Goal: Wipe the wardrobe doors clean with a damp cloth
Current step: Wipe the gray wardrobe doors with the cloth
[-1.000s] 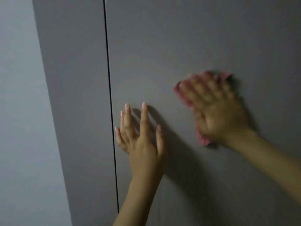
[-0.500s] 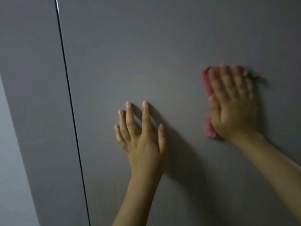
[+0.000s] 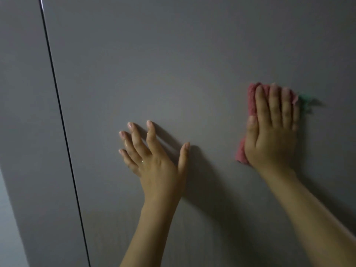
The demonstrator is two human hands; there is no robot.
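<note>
Dim light, grey surfaces throughout. Far left: a pale strip of wall (image 3: 7,228), then the narrow left wardrobe door (image 3: 28,112), untouched by either hand. A dark vertical seam (image 3: 57,105) divides it from the wide right-hand door (image 3: 173,54), where the work is.

Left hand (image 3: 154,162) – flat on the right-hand door, fingers straight and spread, thumb out to the side; it holds nothing and seems to act as a brace. The skin glistens in spots, probably wet.

Right hand (image 3: 273,132) – fingers straight and pressed together, palm flat over the pink cloth (image 3: 251,101), pinning it against the door. Cloth edges show above the fingertips and below the thumb side; a greenish bit (image 3: 303,102) sticks out at the right – part of the cloth or not, I cannot tell.

Step in hand, by my reading: wiping the middle of the right-hand door. The next stroke calls for even pressure and overlapping passes; the left door still looks to need its turn.

Door face is smooth and matt, no handle in view.
</note>
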